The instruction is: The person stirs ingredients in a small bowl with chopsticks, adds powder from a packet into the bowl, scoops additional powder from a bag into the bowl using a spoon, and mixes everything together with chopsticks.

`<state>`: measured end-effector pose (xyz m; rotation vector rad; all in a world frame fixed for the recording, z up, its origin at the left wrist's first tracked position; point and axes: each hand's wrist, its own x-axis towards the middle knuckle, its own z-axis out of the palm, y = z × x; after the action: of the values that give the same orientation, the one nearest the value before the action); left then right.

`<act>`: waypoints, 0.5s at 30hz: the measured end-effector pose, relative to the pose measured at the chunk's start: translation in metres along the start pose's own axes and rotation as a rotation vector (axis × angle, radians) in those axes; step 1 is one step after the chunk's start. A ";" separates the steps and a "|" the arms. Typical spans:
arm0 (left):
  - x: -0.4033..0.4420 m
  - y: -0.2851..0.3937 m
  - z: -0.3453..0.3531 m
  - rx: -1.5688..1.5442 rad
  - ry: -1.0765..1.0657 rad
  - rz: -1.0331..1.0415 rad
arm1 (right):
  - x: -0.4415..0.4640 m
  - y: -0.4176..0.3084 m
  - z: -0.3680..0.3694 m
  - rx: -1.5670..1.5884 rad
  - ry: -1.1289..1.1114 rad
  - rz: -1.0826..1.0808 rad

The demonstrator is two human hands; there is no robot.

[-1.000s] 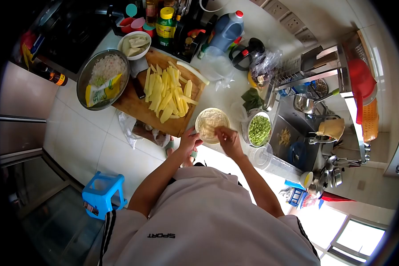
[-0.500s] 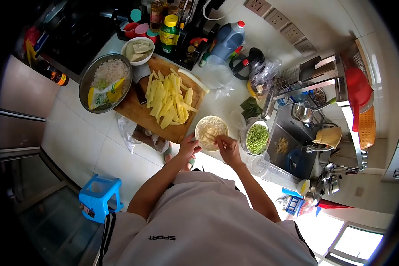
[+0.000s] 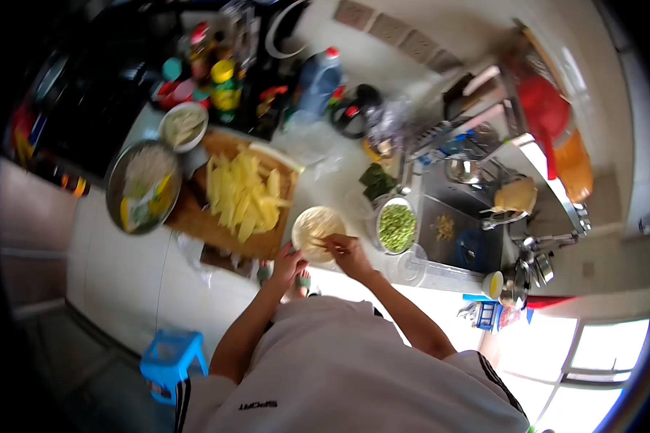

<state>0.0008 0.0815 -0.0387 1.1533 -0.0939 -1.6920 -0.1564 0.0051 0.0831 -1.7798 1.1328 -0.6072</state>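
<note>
A bowl [image 3: 318, 209] of pale mix stands near the worktop's [image 3: 326, 189] front edge, worktop stretching toward twelve, green-filled tub [image 3: 378, 234] at three; left hand [image 3: 289, 265] curled on bowl at seven o'clock, right hand [image 3: 347, 255] pinching blurred sticks [image 3: 319, 240].

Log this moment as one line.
left hand: at cream bowl rim; right hand: over bowl, grip blurred; nearby: yellow strips on board, green pieces in white bowl

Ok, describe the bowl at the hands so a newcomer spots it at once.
Find the wooden cutting board heaped with yellow strips. Past its lower right corner in the picture, before the bowl of green pieces, sits a round bowl. Pale contents and the right hand over its rim set it apart.
</note>
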 end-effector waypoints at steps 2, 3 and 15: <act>0.009 -0.008 -0.010 0.023 -0.028 0.021 | 0.021 -0.002 -0.012 -0.024 0.043 -0.016; 0.008 -0.008 -0.010 0.009 -0.024 0.011 | 0.019 -0.006 -0.022 -0.132 0.021 -0.007; 0.009 -0.001 -0.014 0.035 -0.076 0.000 | -0.005 -0.008 0.000 -0.192 0.109 -0.276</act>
<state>0.0103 0.0814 -0.0529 1.1149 -0.1721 -1.7405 -0.1550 0.0111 0.0901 -2.1115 1.0539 -0.7889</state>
